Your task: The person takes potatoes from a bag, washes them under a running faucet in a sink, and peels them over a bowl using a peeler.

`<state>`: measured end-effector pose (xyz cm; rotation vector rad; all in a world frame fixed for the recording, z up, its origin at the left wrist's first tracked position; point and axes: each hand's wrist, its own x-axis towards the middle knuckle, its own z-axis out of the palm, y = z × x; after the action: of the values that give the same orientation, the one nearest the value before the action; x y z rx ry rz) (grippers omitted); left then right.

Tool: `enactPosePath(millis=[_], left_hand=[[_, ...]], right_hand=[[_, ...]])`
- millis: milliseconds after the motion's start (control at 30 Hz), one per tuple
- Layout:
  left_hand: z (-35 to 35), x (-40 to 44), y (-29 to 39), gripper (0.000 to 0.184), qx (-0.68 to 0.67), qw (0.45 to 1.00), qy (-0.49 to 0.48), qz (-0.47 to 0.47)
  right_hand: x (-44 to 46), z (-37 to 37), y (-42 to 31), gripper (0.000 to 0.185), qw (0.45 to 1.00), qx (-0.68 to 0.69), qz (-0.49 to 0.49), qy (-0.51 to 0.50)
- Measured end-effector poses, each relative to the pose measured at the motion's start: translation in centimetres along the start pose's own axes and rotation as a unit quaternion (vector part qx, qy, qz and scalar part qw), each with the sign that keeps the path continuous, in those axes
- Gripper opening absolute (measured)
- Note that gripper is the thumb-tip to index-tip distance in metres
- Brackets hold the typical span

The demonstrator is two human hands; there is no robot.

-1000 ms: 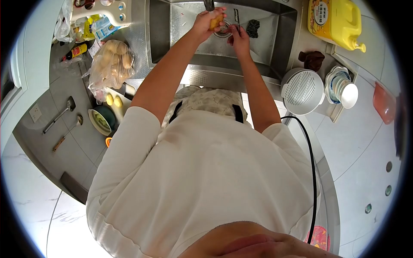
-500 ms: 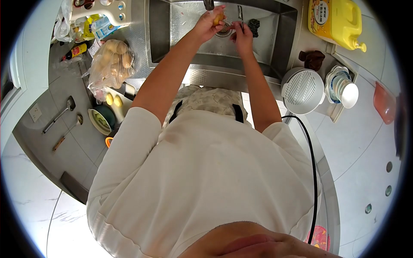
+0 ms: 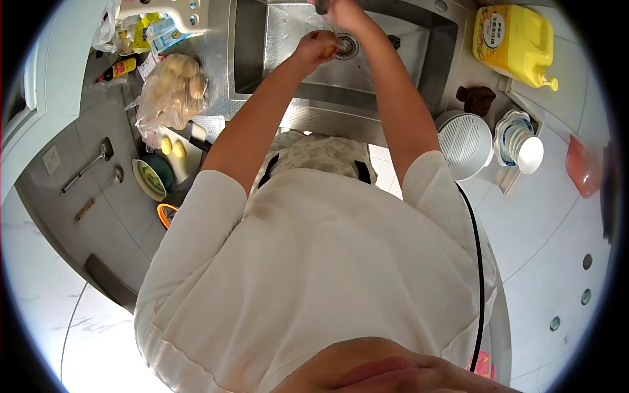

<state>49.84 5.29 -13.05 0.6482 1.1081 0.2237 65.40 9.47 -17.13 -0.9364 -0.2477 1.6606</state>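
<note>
My left hand (image 3: 314,51) is closed around a brownish-yellow potato (image 3: 330,51) low in the steel sink (image 3: 278,49), beside the round drain (image 3: 347,46). Up at the frame's top edge, my right hand (image 3: 346,13) is against the dark faucet (image 3: 321,6). Its fingers are partly cut off there, so their grip does not show clearly. A blurred, clear streak, perhaps water, lies between the faucet and my left hand. Behind my right forearm a small dark clump (image 3: 394,42) is partly hidden in the sink.
Left of the sink lie a plastic bag of potatoes (image 3: 173,92), two peeled yellow pieces (image 3: 172,147) and a green bowl (image 3: 152,177). To the right stand a yellow jug (image 3: 514,42), a white colander (image 3: 464,145) and stacked bowls (image 3: 524,147).
My right hand has moved up and left to the faucet; the thin metal tool near it is no longer visible. My left hand has lowered with the potato.
</note>
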Motion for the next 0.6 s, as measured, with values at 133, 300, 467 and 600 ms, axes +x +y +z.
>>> enactPosePath(millis=[133, 300, 467, 600], left_hand=[[0.0, -2.2, 0.3, 0.049, 0.042, 0.997, 0.063, 0.035], [-0.8, -3.2, -0.5, 0.051, 0.282, 0.855, 0.135, 0.413], [-3.2, -1.8, -0.8, 0.050, 0.523, 0.824, 0.148, 0.159], [-8.0, 1.2, -7.0, 0.047, 0.522, 0.852, 0.040, -0.011]], right_hand=[[-4.6, 4.7, -4.8, 0.021, 0.863, -0.461, -0.167, 0.121], [-2.1, -1.0, -0.7, 0.021, 0.829, -0.483, -0.267, 0.097], [-8.4, -2.8, 3.8, 0.027, 0.842, -0.443, -0.206, 0.230], [-12.4, -8.4, 9.4, 0.031, 0.830, -0.528, -0.032, 0.173]])
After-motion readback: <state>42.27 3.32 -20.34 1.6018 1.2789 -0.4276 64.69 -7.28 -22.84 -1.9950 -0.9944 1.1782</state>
